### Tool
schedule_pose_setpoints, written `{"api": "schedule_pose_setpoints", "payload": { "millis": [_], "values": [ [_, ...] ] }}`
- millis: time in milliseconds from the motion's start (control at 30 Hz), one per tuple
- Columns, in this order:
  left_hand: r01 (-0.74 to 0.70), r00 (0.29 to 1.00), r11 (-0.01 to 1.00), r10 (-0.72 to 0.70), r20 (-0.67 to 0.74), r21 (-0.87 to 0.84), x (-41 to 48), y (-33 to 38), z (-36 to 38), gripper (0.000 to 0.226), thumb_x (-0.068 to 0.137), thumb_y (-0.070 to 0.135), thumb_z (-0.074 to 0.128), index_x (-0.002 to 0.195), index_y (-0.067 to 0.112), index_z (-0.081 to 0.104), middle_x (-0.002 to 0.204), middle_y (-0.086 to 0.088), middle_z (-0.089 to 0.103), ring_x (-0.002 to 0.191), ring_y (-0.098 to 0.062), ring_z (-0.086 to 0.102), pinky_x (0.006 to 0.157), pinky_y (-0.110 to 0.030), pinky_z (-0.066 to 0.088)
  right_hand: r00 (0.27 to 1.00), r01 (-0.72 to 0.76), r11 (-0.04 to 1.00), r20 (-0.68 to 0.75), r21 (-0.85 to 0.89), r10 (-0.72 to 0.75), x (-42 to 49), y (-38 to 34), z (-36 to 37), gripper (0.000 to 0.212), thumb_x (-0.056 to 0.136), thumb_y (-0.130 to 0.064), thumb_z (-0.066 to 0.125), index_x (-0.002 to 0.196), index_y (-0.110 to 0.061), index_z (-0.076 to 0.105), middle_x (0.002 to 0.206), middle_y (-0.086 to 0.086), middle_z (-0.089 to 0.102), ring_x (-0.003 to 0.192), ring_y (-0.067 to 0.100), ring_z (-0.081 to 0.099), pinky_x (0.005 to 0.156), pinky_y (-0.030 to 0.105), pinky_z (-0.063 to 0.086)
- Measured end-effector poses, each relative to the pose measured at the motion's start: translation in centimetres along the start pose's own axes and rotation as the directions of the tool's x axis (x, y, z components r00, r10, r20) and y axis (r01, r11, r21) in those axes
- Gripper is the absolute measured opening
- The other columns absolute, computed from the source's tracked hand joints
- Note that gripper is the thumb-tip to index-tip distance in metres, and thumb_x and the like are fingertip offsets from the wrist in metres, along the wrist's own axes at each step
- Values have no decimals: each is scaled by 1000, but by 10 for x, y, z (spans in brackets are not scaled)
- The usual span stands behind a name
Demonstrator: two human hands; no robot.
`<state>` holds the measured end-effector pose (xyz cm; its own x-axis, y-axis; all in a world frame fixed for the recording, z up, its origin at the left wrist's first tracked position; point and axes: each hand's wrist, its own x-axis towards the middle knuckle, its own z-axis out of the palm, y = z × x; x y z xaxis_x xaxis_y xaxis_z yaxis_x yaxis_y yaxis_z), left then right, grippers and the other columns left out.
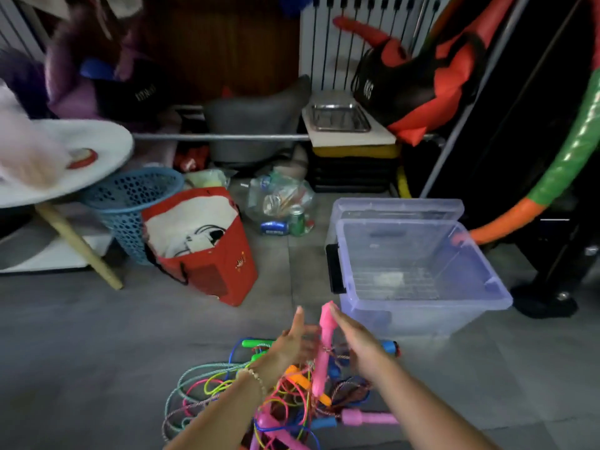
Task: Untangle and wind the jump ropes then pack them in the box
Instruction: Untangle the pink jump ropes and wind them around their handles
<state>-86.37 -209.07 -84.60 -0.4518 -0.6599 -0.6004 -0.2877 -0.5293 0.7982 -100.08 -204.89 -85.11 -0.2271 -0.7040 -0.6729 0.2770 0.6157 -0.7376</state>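
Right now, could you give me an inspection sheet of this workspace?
Surface: grey tiled floor.
Job's things: ropes tangled in a heap; pink handle upright between hands; box open, no ropes inside.
Clutter: red bag, blue basket, sack of bottles.
Hands: left hand open; right hand against handle, grip unclear.
Cables: nothing seen.
Surroundings: white table, hoop.
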Motion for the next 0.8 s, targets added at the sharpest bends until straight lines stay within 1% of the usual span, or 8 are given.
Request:
{"api": "schedule_pose_setpoints", "payload": {
  "millis": [133, 200, 300, 400, 533, 633, 700, 800],
  "values": [
    [-141, 990, 977, 139, 24, 158, -77, 50, -6, 50, 92, 60, 34, 85, 24, 67, 69, 1, 67, 59, -11, 62, 63, -24, 49, 985, 144, 987, 82, 73, -149, -65, -44, 9, 64, 61, -65, 71, 107, -21, 66, 118, 1, 65, 109, 17, 58, 97, 32, 40],
    [-263, 964, 908, 257, 62, 326, -116, 74, -11, 41, 93, 52, 45, 96, 15, 63, 70, -2, 62, 56, -10, 58, 58, -22, 45, 969, 215, 976, 115, 43, -218, -104, -61, 14, 48, 78, -57, 58, 111, -22, 62, 122, -6, 62, 119, 9, 49, 99, 28, 29],
    [-372, 925, 815, 363, 108, 444, -174, 107, -15, 50, 87, 57, 54, 106, 11, 62, 77, -5, 57, 63, -13, 54, 60, -22, 44, 926, 316, 946, 190, 76, -325, -153, -79, 19, 36, 91, -48, 43, 107, -22, 61, 109, -14, 63, 117, 5, 48, 105, 26, 26],
    [-439, 880, 723, 465, 94, 533, -218, 135, -22, 21, 95, 36, 52, 96, 16, 58, 66, 1, 47, 45, 2, 44, 47, -11, 36, 880, 417, 908, 233, 41, -415, -186, -94, 25, 55, 80, -58, 43, 122, -25, 57, 124, -11, 58, 123, 7, 44, 111, 33, 15],
    [-287, 853, 476, 522, -5, 831, -247, 145, -39, 30, 93, 43, 54, 102, 17, 64, 90, -4, 46, 88, -16, 42, 76, -22, 33, 834, 529, 841, 250, -115, -491, -229, -110, 41, 30, 99, -40, 35, 104, -29, 62, 105, -7, 65, 102, 10, 58, 105, 36, 28],
    [-277, 759, 385, 650, -45, 880, -256, 147, -44, 32, 92, 42, 55, 104, 15, 67, 90, -2, 41, 89, -15, 35, 83, -26, 34, 798, 594, 785, 251, -175, -548, -248, -125, 46, 26, 98, -36, 41, 109, -24, 62, 106, 1, 65, 99, 15, 59, 102, 36, 37],
    [-479, 711, 464, 703, 19, 746, -262, 153, -43, 29, 96, 30, 53, 95, 4, 66, 75, 1, 53, 71, -8, 49, 68, -18, 39, 770, 626, 768, 253, -131, -585, -255, -131, 44, 19, 95, -32, 49, 101, -23, 64, 100, 2, 67, 95, 16, 60, 94, 32, 42],
    [-628, 702, 677, 706, -94, 384, -270, 164, -34, 21, 100, 21, 44, 85, 11, 54, 65, 1, 55, 51, -1, 53, 53, -11, 42, 749, 614, 788, 277, 54, -602, -259, -131, 47, 6, 90, -21, 57, 86, -18, 53, 84, 2, 66, 78, 13, 61, 76, 23, 48]
  ]
}}
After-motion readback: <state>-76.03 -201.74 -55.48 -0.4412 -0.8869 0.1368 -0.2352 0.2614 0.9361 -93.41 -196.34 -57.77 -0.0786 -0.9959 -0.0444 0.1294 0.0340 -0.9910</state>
